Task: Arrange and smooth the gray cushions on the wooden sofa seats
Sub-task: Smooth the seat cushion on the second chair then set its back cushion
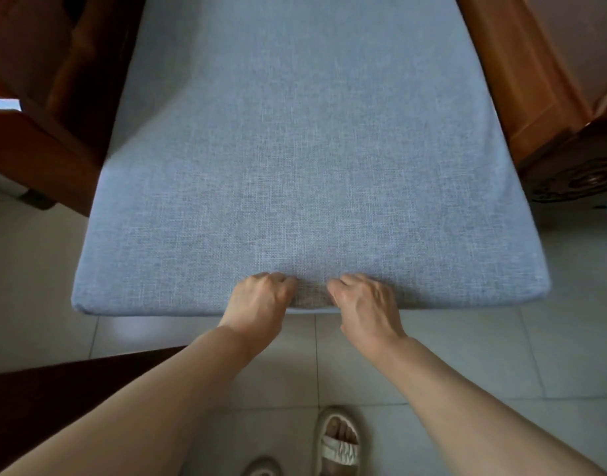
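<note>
Left hand (pixel 260 297) and right hand (pixel 362 300) each pinch the gray cushion's (pixel 305 159) near edge.

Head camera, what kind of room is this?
Most likely a home living room: a gray cushion lies between polished wooden furniture frames, above a pale tiled floor, and the person wears house sandals.

Cushion (pixel 308 159) lies between two wooden sofa arms (pixel 521 80).
</note>
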A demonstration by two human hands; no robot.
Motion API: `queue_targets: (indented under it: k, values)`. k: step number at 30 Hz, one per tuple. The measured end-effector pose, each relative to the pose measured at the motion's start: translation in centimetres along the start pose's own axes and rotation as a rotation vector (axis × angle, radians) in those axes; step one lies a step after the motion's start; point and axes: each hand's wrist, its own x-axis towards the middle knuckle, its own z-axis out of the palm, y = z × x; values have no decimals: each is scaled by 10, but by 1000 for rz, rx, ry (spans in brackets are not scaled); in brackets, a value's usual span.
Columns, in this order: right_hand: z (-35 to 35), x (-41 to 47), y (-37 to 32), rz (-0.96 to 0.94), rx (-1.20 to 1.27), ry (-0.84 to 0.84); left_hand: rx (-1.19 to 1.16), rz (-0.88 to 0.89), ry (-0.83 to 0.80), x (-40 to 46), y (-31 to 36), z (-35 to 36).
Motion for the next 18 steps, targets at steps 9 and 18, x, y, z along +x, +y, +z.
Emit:
queue_targets:
  k: [9,18]
  values:
    - [-10,-12,-6,63,61,-210,-90,-155,-92,-5,6,-17]
    - [-85,66,-10,79,106,-542,-121,-264,-427,33,5,-87]
